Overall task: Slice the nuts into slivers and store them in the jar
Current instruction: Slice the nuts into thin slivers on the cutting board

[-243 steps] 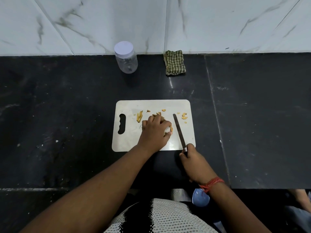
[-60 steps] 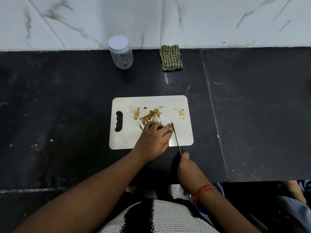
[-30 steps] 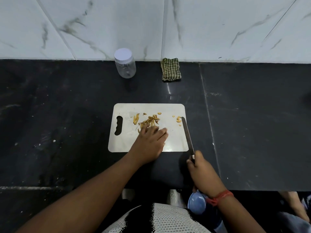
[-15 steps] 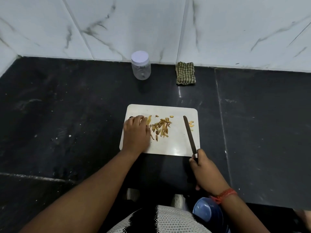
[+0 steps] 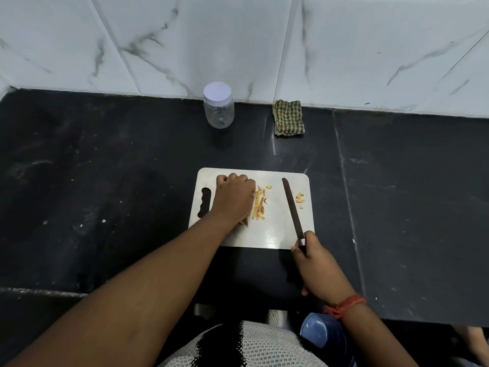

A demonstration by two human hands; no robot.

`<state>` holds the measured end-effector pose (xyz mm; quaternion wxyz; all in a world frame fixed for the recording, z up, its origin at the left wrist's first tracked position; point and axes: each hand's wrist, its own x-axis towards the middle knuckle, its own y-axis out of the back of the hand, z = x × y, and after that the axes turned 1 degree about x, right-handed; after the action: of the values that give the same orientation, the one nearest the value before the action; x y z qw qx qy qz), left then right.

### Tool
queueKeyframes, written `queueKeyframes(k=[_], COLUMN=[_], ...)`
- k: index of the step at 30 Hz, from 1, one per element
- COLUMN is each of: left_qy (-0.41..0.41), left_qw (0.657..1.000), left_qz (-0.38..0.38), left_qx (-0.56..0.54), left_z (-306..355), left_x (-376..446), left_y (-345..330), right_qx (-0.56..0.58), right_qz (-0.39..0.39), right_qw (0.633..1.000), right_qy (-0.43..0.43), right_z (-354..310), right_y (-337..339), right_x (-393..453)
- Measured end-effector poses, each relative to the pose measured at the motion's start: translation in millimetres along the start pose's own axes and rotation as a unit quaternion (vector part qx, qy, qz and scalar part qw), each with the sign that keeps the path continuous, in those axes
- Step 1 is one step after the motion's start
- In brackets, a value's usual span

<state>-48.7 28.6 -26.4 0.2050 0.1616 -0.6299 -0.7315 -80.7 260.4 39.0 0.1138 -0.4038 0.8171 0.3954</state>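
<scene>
Lying beside the curled left hand [image 5: 232, 198], slivers [image 5: 259, 205] (knife [image 5: 292, 207] gripped by right hand [image 5: 317, 268]).

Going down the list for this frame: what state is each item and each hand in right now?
Jar: upright, lid on, looks empty.
Slivers: heaped on cutting board.
Knife: over the board, not cutting.
Left hand: curled beside the slivers.
Right hand: grips knife handle.
Cloth: folded.
</scene>
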Motion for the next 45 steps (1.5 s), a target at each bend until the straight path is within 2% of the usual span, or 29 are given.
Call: queueKeyframes(k=[4, 6, 13, 19, 21, 28, 34, 38, 41, 45], left_qy=[0.051, 0.042, -0.133, -0.22, -0.235, -0.165, -0.155, -0.225, -0.279, -0.287], left_qw=[0.996, 0.995, 0.983, 0.964, 0.961, 0.984, 0.982, 0.969, 0.958, 0.957], left_qz=[0.044, 0.065, 0.116, 0.047, 0.043, 0.03, 0.107, 0.099, 0.065, 0.021], left_qx=[-0.065, -0.058, 0.05, 0.14, 0.141, 0.061, -0.014, -0.006, 0.012, 0.036], left_z=[-12, -17, 21, 62, 64, 61, 49, 31, 25, 28], left_x=[-4, -11, -25, -33, -36, -29, -40, -59, -65, -67], left_y=[7, 9, 0, -16, -21, -27, -30, -38, -41, -42], right_qx=[0.005, 0.003, 0.012, 0.03, 0.035, 0.041, 0.041, 0.036, 0.032, 0.021], right_qz=[0.008, 0.01, 0.022, 0.057, 0.06, 0.049, 0.015, -0.005, -0.023, -0.035], right_qw=[1.0, 1.0, 1.0, 0.998, 0.997, 0.997, 0.998, 0.998, 0.998, 0.998], right_qy=[-0.002, -0.002, -0.006, -0.009, -0.016, -0.032, -0.039, -0.046, -0.045, -0.039], right_z=[1, 1, -2, 5, 10, 22, 24, 28, 28, 27], right_y=[0, -1, -1, 6, 10, 13, 14, 11, 7, 5], right_x=[0, 0, 3, 1, -2, -6, -3, -3, -1, 1])
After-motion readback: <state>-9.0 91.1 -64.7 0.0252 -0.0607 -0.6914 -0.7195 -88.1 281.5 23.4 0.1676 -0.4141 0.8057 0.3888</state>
